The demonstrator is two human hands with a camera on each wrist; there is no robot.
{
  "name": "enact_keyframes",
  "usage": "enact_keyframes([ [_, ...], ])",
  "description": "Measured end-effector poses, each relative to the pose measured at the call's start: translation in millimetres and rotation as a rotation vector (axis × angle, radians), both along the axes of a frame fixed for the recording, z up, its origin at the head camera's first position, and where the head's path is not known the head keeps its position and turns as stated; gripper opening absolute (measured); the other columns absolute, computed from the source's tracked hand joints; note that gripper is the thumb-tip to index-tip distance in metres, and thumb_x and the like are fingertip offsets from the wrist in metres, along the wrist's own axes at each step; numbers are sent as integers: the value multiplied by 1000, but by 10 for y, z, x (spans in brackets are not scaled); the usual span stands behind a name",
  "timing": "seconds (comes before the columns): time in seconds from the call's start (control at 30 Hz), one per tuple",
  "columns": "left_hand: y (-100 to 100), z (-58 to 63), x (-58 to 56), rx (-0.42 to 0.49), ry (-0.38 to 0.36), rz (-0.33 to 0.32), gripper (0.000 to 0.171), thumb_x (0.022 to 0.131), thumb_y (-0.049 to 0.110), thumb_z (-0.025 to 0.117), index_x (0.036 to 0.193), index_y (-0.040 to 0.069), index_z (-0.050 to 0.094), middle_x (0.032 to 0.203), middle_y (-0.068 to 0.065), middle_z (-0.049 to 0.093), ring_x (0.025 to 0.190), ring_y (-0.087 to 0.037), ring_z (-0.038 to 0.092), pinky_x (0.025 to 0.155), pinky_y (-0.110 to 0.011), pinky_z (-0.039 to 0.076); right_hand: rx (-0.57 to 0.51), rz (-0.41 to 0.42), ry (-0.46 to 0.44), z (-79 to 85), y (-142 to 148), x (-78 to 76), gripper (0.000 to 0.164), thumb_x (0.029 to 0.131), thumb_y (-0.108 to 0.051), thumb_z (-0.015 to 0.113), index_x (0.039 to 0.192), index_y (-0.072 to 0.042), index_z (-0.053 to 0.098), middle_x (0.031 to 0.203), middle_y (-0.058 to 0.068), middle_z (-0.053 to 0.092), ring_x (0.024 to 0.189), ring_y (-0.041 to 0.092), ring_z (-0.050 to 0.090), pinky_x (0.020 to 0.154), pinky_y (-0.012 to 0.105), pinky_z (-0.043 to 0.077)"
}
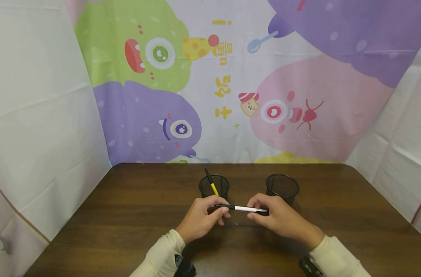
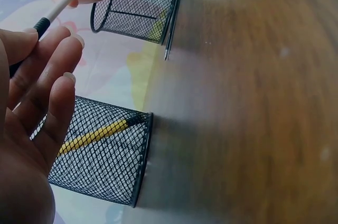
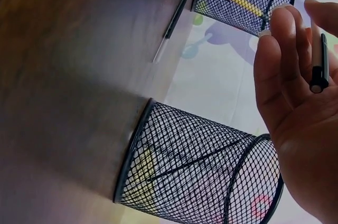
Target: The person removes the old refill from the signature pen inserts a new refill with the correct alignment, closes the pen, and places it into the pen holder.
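Both hands hold one pen [image 1: 245, 209] level above the table, with a white barrel, a black grip section and a black clip end. The left hand [image 1: 200, 218] pinches its black front part between thumb and fingers. At the clip end, the right hand [image 1: 283, 217] grips the white barrel with thumb and fingers; the clip end [image 3: 318, 76] shows against the palm in the right wrist view. Below the hands a thin dark rod with a pale pointed end [image 2: 168, 44] lies on the table, possibly a pen refill.
Two black mesh pen cups stand at the back: the left cup [image 1: 200, 187] holds a yellow-and-black pen [image 1: 212, 181] leaning in it, and the right cup [image 1: 282, 185] stands behind the right hand. The brown wooden table [image 1: 127, 215] meets a printed cloth [image 1: 224, 142].
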State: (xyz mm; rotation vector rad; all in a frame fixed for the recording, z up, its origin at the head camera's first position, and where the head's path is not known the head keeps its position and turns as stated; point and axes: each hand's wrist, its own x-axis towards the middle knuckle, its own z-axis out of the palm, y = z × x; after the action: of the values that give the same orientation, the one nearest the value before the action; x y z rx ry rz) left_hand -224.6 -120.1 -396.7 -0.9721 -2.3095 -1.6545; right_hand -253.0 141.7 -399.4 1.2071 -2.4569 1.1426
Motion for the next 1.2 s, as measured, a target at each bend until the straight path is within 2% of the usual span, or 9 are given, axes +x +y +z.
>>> enact_keyframes([
  [0.13,5,-5,0,3,11,-10,9,95,-2,65,104,-1,68,83,-12,74,60,-25,67,59,-47,58,-6,2,-1,-4,-3,4,19,91,-18,77,100,-21,61,76,-16,61,65,2,55,57,23,48],
  [0.27,8,-13,-8,-2,16,-12,9,96,-2,65,104,-1,68,83,-12,74,60,-23,67,59,-41,59,-3,-6,-6,-11,-7,6,20,90,-17,78,99,-21,60,76,-16,61,65,2,55,58,23,48],
  [0.67,14,13,8,-19,14,-4,9,96,-2,65,103,-1,69,83,-11,74,61,-25,67,58,-30,57,2,1,-5,-18,-21,13,16,93,-16,74,95,-24,60,75,-15,61,65,4,57,59,24,51],
  [0.9,14,-2,-6,-17,16,-1,9,96,-2,65,103,0,69,83,-11,74,60,-24,67,57,-28,56,9,-6,-2,-8,-16,15,8,95,-18,72,94,-17,64,73,-16,60,64,2,54,56,23,48],
  [1.03,14,-4,-5,-15,21,-3,9,96,-2,65,103,0,69,83,-11,73,60,-23,67,57,-30,56,8,-2,20,-10,-16,13,7,97,-20,70,94,-15,65,74,-16,59,63,2,53,56,23,47],
  [1.2,8,-2,-2,-4,27,-15,9,96,-3,64,103,-1,68,83,-12,73,60,-25,67,57,-40,58,4,8,6,-17,-18,11,8,98,-23,68,94,-16,66,75,-15,61,63,3,55,56,23,49],
])
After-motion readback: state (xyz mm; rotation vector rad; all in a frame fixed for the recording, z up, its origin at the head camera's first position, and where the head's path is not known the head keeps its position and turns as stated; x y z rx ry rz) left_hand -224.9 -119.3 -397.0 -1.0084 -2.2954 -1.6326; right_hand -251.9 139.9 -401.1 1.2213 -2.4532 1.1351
